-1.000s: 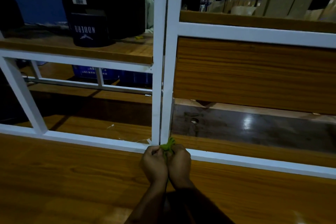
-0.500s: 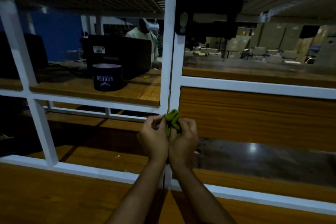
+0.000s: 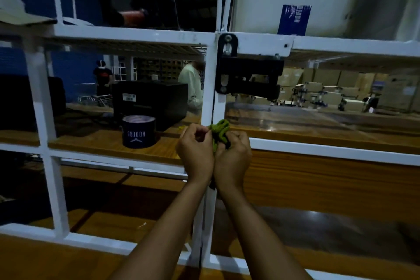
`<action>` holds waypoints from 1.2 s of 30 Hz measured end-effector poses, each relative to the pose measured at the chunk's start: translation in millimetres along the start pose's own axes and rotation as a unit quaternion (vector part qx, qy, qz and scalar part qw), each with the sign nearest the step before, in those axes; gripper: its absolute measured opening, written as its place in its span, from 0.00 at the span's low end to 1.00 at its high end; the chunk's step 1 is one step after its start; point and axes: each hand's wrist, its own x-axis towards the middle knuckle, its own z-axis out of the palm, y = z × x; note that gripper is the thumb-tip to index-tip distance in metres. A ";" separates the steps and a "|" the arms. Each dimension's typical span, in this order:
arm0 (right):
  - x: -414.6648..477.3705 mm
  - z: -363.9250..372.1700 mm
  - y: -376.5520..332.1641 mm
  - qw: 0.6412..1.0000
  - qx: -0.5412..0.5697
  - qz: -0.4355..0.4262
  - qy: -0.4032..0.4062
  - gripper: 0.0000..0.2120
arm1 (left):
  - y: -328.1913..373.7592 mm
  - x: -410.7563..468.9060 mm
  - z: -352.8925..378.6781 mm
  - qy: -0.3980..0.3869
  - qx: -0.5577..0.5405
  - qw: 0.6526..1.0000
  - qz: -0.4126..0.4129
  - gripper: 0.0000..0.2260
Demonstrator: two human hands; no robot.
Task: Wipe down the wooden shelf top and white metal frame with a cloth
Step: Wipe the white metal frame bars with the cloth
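The green cloth (image 3: 219, 129) bunches against the white upright (image 3: 210, 88) at the centre of the frame, and that upright's long axis runs straight up and down between the 2 hands. The left hand (image 3: 196, 151) and right hand (image 3: 231, 159) press side by side, fingers curled round the cloth, equally near it. Both forearms rise from the bottom edge and converge. Bare upright lies directly above, the likely wiping path.

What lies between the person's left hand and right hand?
In the head view, a crumpled green cloth lies between the left hand and the right hand; both grip it at the white metal upright post.
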 end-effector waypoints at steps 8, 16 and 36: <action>-16.7 -23.3 22.7 0.995 -0.052 0.064 -0.048 0.13 | -4.6 -38.7 4.5 -0.028 0.072 0.997 0.006 0.08; -26.5 -47.0 27.6 0.971 -0.039 0.223 -0.075 0.13 | -4.1 -59.3 8.2 -0.049 0.179 0.983 -0.005 0.08; 28.7 -72.8 72.3 0.927 -0.131 -0.321 -0.142 0.17 | -44.9 -52.6 37.2 -0.154 0.158 0.934 0.280 0.18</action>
